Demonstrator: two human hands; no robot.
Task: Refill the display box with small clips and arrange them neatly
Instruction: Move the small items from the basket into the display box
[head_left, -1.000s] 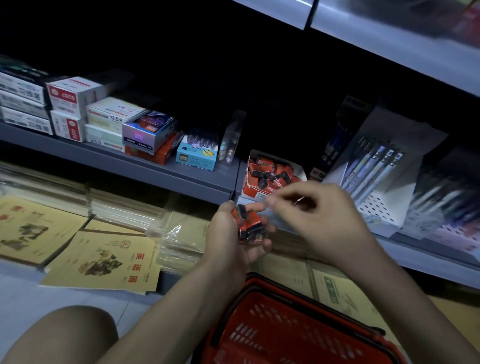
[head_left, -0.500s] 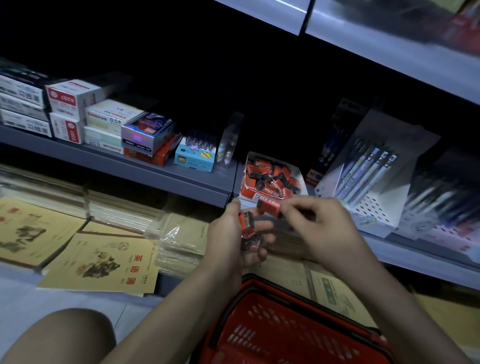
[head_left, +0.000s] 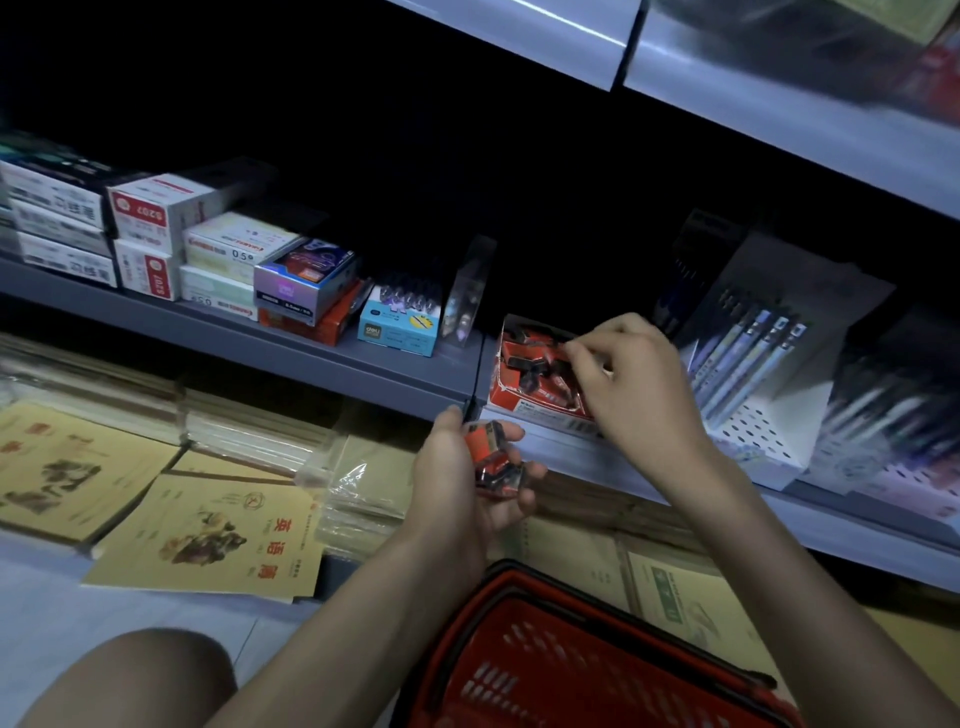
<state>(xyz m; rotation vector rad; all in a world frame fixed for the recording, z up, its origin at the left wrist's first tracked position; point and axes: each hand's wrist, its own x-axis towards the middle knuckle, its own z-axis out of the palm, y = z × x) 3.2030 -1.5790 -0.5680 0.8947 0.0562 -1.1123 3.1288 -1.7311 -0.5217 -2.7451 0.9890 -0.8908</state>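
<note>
The red display box (head_left: 540, 409) stands on the grey shelf (head_left: 291, 347), holding a jumble of small red and black clips (head_left: 524, 358). My right hand (head_left: 636, 387) reaches over the box from the right. Its fingertips are pinched together on a clip among those inside, and that clip is mostly hidden by the fingers. Below and left of the box, my left hand (head_left: 454, 483) is cupped palm-up in front of the shelf edge, gripping a few more red and black clips (head_left: 492, 460).
A red shopping basket (head_left: 545, 670) sits below my arms. Stationery boxes (head_left: 218, 254) and a blue box (head_left: 397, 328) line the shelf to the left. Pen displays (head_left: 753, 358) stand right of the clip box. Yellow notebooks (head_left: 208, 535) lie on the lower level.
My right hand took a clip from my left hand and carried it up and right into the display box. My left hand stayed in place with fewer clips.
</note>
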